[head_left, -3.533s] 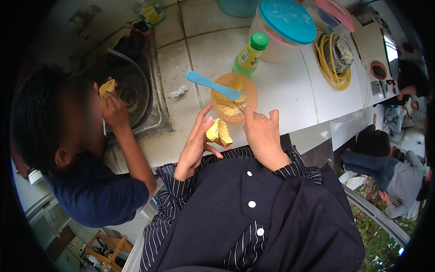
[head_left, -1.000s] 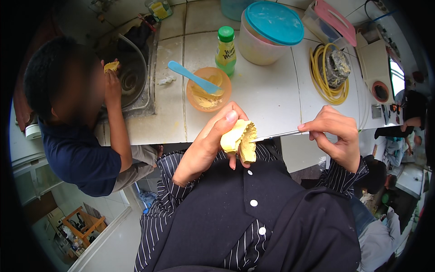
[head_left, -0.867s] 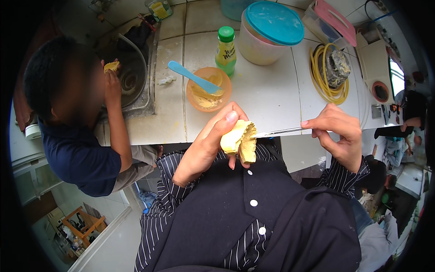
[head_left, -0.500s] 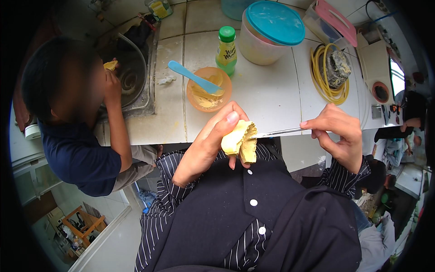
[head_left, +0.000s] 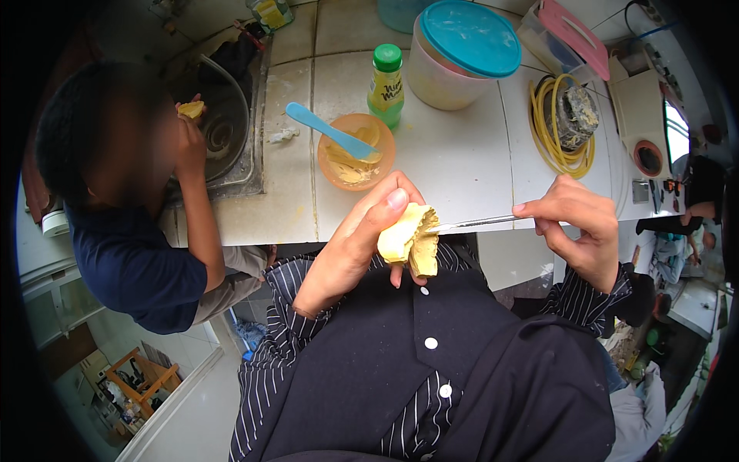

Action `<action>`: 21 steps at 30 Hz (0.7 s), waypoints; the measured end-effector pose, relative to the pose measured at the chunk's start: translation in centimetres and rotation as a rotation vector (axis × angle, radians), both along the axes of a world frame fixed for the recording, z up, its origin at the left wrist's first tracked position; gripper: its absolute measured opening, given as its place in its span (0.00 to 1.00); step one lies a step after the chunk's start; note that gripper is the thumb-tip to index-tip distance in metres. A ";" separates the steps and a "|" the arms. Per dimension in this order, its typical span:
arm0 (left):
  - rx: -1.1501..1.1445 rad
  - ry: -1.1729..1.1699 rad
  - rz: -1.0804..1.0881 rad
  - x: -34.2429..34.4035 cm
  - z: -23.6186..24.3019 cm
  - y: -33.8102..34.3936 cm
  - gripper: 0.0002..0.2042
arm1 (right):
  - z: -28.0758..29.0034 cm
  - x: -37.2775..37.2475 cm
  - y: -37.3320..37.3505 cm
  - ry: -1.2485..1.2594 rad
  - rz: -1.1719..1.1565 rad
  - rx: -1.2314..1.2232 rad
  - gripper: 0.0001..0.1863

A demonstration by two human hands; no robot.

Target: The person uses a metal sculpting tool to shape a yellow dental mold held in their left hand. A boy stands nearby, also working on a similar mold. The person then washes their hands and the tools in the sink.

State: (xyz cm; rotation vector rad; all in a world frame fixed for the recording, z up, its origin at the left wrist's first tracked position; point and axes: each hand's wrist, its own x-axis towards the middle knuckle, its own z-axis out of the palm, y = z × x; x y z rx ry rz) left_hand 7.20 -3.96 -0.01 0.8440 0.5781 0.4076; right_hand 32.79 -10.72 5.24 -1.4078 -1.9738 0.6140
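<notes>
My left hand (head_left: 360, 239) is closed round a yellow plaster cast (head_left: 408, 240), apparently a dental model, with the thumb on top. Its rough, notched, hollowed side faces right. Between the thumb and fingers of my right hand (head_left: 581, 231) is a thin metal carving tool (head_left: 473, 222). The tool's tip touches the cast's hollowed side or lies very close to it. Just beyond my left hand, an orange rubber bowl (head_left: 327, 171) holds yellow plaster residue, and a light-blue spatula (head_left: 327, 129) leans in it.
Behind the bowl stand a green-capped bottle (head_left: 386, 88) and a blue-lidded tub (head_left: 469, 46). Coiled yellow hose (head_left: 550, 146) rings a crusted grey block (head_left: 573, 117). At left, another person (head_left: 138, 231) holds a yellow piece (head_left: 190, 109) over a sink (head_left: 231, 158).
My hands and the cast hold nearly the same pose, with the tool's tip shifted very slightly. At left, the other person's yellow piece has turned a little and shows more.
</notes>
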 end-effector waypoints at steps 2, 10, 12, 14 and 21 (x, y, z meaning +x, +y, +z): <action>-0.001 -0.001 -0.002 0.0 0.0 0.1 0.21 | 0.0 0.0 0.1 -0.017 -0.010 -0.001 0.20; -0.001 0.019 -0.005 0.1 0.0 0.1 0.20 | 0.5 0.3 0.0 -0.063 0.033 0.004 0.18; 0.016 0.028 0.002 0.1 -0.1 0.1 0.20 | 0.7 0.3 0.0 -0.082 0.026 0.015 0.19; 0.025 0.036 0.005 0.2 -0.2 0.1 0.21 | 0.8 0.3 0.0 -0.106 0.014 0.017 0.21; 0.031 0.033 0.008 0.3 -0.1 -0.2 0.20 | 1.0 0.4 -0.2 -0.127 0.048 -0.013 0.21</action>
